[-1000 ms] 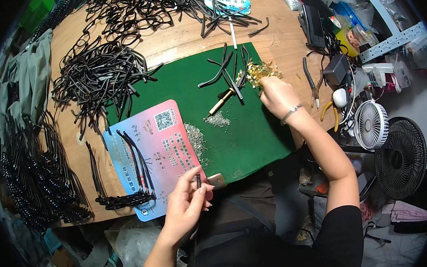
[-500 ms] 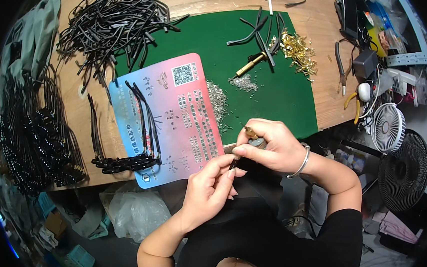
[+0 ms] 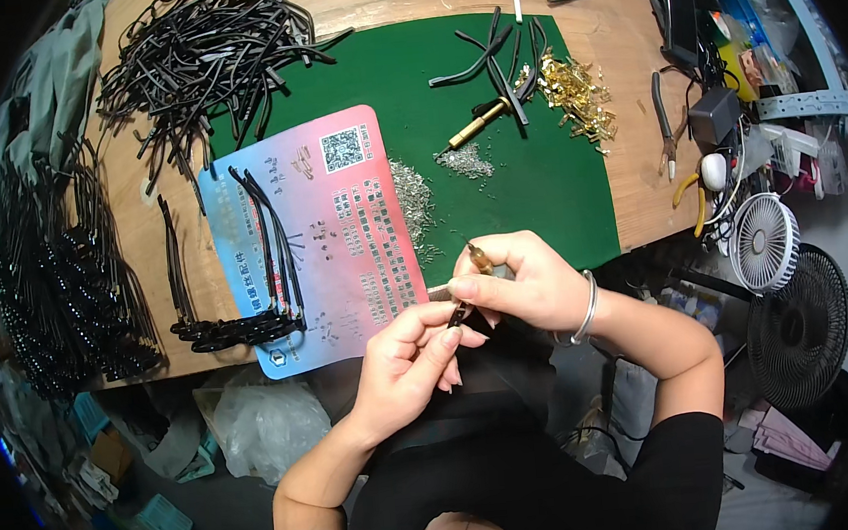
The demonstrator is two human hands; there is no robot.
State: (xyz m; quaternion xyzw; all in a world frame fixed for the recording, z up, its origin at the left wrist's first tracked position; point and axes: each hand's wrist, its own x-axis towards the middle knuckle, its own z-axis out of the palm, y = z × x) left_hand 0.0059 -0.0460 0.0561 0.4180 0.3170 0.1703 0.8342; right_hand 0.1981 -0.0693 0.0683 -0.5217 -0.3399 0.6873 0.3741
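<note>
The left hand [image 3: 407, 364] pinches a slim black piece [image 3: 458, 315] between thumb and forefinger, its remaining fingers curled beneath. The piece lies at the fingertips, between the two hands; only a short stretch shows, its long axis slanting from lower left to upper right, toward the right hand [image 3: 527, 282]. Where it runs on beneath the fingers is hidden.

The right hand closes around a brass-coloured tool [image 3: 480, 260], thumb and forefinger pressed in from either side. The tool's visible end stands out above the thumb, its narrow dark tip pointing away from the body and slightly left; its lower part is covered by the fingers. The thumb tip is just beside the black piece; whether they touch, I cannot tell. Both hands are at the near edge of the green mat [image 3: 548, 195], right of the pink-and-blue card [image 3: 325, 208].
</note>
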